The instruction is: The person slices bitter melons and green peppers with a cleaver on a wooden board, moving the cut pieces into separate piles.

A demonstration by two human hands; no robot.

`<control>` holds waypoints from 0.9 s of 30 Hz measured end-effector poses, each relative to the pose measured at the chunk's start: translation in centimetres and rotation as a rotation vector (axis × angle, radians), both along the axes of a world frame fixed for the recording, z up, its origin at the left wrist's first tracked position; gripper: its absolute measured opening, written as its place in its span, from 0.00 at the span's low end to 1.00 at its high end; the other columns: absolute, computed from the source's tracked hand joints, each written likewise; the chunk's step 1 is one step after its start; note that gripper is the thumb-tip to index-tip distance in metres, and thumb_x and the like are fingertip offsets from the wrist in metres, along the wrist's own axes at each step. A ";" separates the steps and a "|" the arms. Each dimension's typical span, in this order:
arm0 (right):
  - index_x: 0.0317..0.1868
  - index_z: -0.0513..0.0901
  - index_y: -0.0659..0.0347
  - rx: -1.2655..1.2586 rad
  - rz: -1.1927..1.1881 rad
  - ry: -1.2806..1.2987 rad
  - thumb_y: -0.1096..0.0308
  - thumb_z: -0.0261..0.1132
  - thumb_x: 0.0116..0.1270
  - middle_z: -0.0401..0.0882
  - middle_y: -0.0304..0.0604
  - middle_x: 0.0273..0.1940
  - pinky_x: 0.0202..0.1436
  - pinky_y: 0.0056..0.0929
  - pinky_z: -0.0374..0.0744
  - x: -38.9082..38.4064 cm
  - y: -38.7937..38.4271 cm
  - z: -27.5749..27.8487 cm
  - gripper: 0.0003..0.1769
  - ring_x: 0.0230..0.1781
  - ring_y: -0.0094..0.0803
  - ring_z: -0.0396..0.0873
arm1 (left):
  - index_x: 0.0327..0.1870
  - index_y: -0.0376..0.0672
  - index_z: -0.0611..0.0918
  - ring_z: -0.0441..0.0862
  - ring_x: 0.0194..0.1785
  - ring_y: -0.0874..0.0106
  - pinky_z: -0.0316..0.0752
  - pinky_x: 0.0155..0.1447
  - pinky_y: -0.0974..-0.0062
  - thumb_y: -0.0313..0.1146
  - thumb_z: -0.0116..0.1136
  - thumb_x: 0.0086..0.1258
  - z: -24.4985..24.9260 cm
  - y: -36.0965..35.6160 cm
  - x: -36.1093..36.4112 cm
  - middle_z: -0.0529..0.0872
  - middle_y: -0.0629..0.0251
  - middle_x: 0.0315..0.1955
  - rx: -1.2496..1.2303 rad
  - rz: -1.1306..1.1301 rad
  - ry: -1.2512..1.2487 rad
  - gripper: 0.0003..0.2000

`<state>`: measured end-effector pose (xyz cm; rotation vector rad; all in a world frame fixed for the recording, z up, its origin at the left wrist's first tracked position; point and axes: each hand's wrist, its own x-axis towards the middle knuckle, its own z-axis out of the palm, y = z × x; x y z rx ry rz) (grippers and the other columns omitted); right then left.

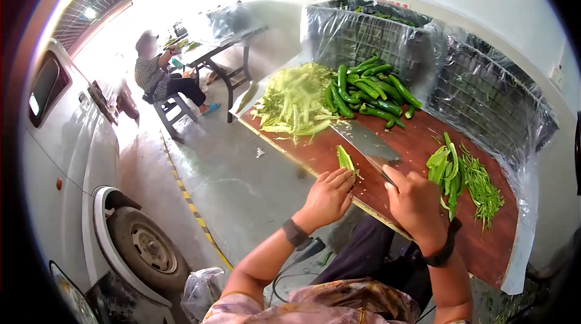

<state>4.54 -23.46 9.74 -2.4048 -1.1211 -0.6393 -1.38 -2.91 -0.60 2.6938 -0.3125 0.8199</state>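
Note:
My left hand (329,196) presses its fingers down on a split piece of green pepper (345,160) near the front edge of the red-brown board (305,157). Its pale inside faces up. In my right hand (416,203) is the handle of a kitchen knife (365,143); the broad blade points away to the left, beside the pepper piece. Beyond the blade lies a heap of whole green peppers (370,91). A big pile of pale green strips (295,101) is left of it. Right of my right hand are split peppers (448,171) and thin green shreds (482,189).
Plastic-lined crates (369,36) stand along the wall behind the board. Another person (158,69) sits at a far table (225,51). A white vehicle (75,148) is parked at left. A plastic bag (204,287) lies by my left side.

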 end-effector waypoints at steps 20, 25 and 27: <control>0.53 0.85 0.62 0.477 -0.284 0.006 0.78 0.69 0.60 0.84 0.52 0.35 0.38 0.40 0.79 -4.9 -15.2 -0.1 0.19 0.34 0.48 0.83 | 0.52 0.41 0.83 0.84 0.52 0.54 0.82 0.51 0.63 0.24 0.62 0.64 7.8 -8.8 5.8 0.83 0.54 0.52 -0.294 -0.229 -0.222 0.15; 0.53 0.85 0.60 0.399 -0.313 -0.020 0.77 0.70 0.59 0.83 0.49 0.32 0.35 0.40 0.77 -6.1 -16.7 -0.5 0.20 0.31 0.47 0.81 | 0.54 0.48 0.84 0.84 0.52 0.56 0.82 0.53 0.63 0.30 0.59 0.68 6.4 -5.7 8.0 0.83 0.59 0.57 -0.169 -0.186 -0.203 0.14; 0.53 0.85 0.59 0.375 -0.332 0.004 0.77 0.70 0.58 0.82 0.48 0.31 0.33 0.41 0.76 -6.7 -17.0 -0.9 0.20 0.29 0.46 0.80 | 0.49 0.49 0.86 0.84 0.54 0.59 0.81 0.56 0.63 0.28 0.61 0.64 6.3 -2.9 7.2 0.85 0.61 0.54 -0.104 -0.012 -0.205 0.13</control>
